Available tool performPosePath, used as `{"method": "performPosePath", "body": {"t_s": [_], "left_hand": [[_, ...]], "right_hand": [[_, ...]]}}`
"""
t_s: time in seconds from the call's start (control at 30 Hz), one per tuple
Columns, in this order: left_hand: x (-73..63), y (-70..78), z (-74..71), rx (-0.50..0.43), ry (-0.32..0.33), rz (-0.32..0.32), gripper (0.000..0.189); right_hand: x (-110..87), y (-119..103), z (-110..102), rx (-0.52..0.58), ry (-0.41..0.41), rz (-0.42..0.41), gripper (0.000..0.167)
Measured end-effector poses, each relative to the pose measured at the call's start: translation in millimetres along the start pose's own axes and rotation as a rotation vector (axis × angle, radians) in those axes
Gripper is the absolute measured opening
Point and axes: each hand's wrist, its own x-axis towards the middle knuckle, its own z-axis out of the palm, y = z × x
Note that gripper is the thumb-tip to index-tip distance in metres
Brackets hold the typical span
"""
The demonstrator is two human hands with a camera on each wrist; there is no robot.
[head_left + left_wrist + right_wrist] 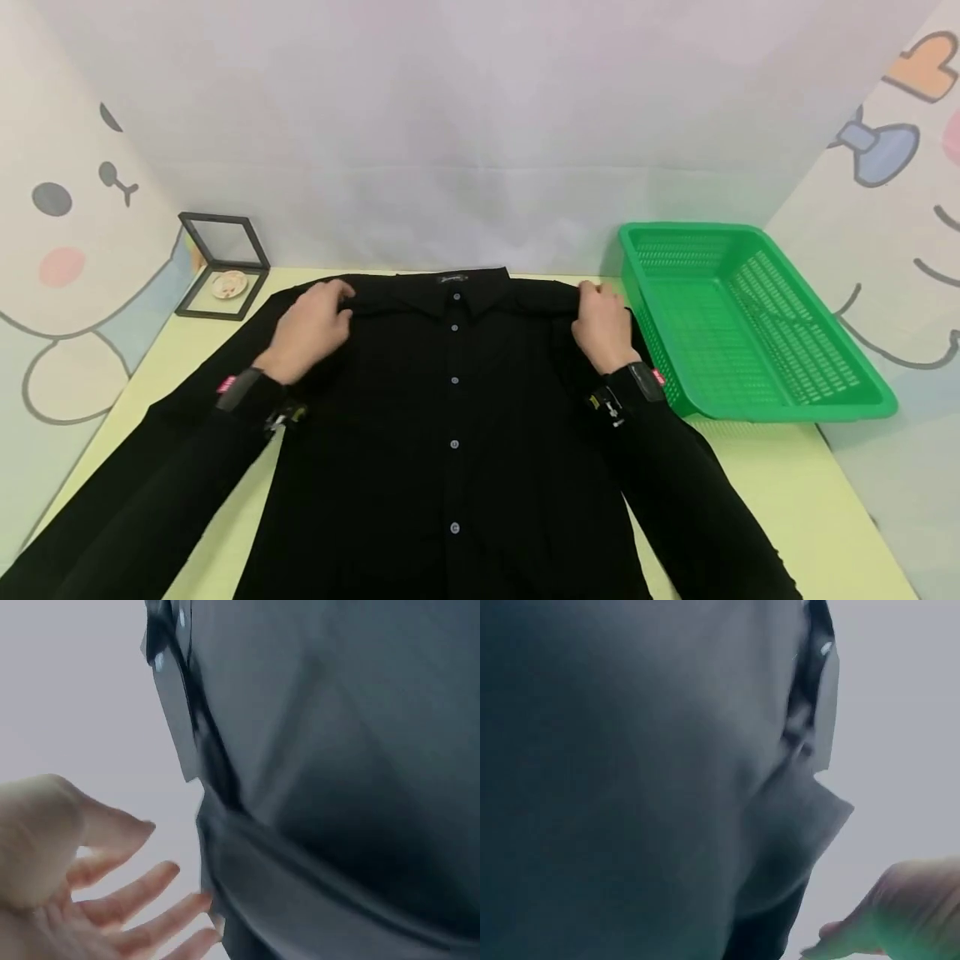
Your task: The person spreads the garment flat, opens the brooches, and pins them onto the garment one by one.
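Note:
A black button-up shirt (405, 400) lies spread front up, its collar at the far end and pale buttons down the middle. Over its left shoulder is my left hand (307, 329); the left wrist view shows the fingers (131, 896) loosely bent and apart from the cloth, with nothing between them. My right hand (603, 329) is at the right shoulder, near the basket. In the right wrist view its thumb (855, 934) appears beside the shirt edge, while most fingers fall outside the frame. I see no cloth held there.
A green plastic basket (757, 404) stands at the right, close to my right forearm. At the back left is an open black-framed box (247, 292) with a small round pale item (229, 284). White walls with cartoon prints border the pale yellow table (810, 492).

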Motion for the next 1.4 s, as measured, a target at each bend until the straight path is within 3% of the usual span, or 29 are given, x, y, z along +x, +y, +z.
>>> {"method": "performPosePath", "body": {"t_s": [0.07,0.1,0.2,0.27,0.33,0.4,0.53,0.7,0.83,1.0,1.13,1.27,1.33,1.4], "left_hand": [[-8.5,-17.6,-3.6,-0.053,-0.074,-0.033,0.051],[-12.6,-25.7,-3.1,-0.073,-0.134,-0.046,0.065],[-23.8,-45.6,2.3,-0.062,-0.325,-0.114,0.111],[-28.8,-54.7,2.8,-0.030,-0.423,-0.144,0.131],[-30.0,-60.3,-0.6,-0.006,-0.477,-0.154,0.138],[-28.8,-60.9,-6.1,0.001,-0.492,-0.148,0.140],[-27.8,-52.1,-5.1,0.022,-0.462,-0.114,0.139],[-27.5,-22.9,9.9,-0.044,-0.480,-0.095,0.128],[-21.9,-4.1,20.3,-0.059,-0.492,-0.089,0.124],[-18.4,-14.7,32.5,0.028,-0.507,-0.102,0.145],[-13.6,-26.9,27.4,0.068,-0.533,-0.105,0.150],[-15.1,-23.6,17.0,0.080,-0.575,-0.101,0.146],[-16.4,-21.5,9.3,0.050,-0.527,-0.085,0.133],[-14.0,-18.5,-2.6,0.012,-0.391,-0.082,0.108]], "right_hand": [[-8.0,5.7,-3.5,0.017,-0.018,0.029,0.031],[-11.7,7.0,-4.7,0.030,-0.067,0.043,0.033],[-20.5,9.1,-5.3,0.046,-0.334,0.089,0.060],[-25.2,10.9,-5.4,0.007,-0.509,0.134,0.076],[-28.5,14.4,-7.0,-0.044,-0.631,0.171,0.081],[-30.7,17.6,-10.1,-0.066,-0.682,0.197,0.082],[-30.7,19.0,-12.6,-0.052,-0.668,0.146,0.084],[-27.0,13.7,-3.0,0.006,-0.606,0.004,0.087],[-26.4,9.7,5.0,-0.023,-0.625,-0.024,0.089],[-29.4,2.3,6.8,-0.102,-0.678,0.012,0.095],[-32.9,-6.3,3.7,-0.124,-0.723,0.040,0.098],[-32.8,-11.5,-0.4,-0.098,-0.741,0.027,0.095],[-30.6,-12.8,-6.1,-0.048,-0.679,0.023,0.089],[-26.8,-13.3,-14.1,-0.003,-0.553,0.020,0.078]]}}
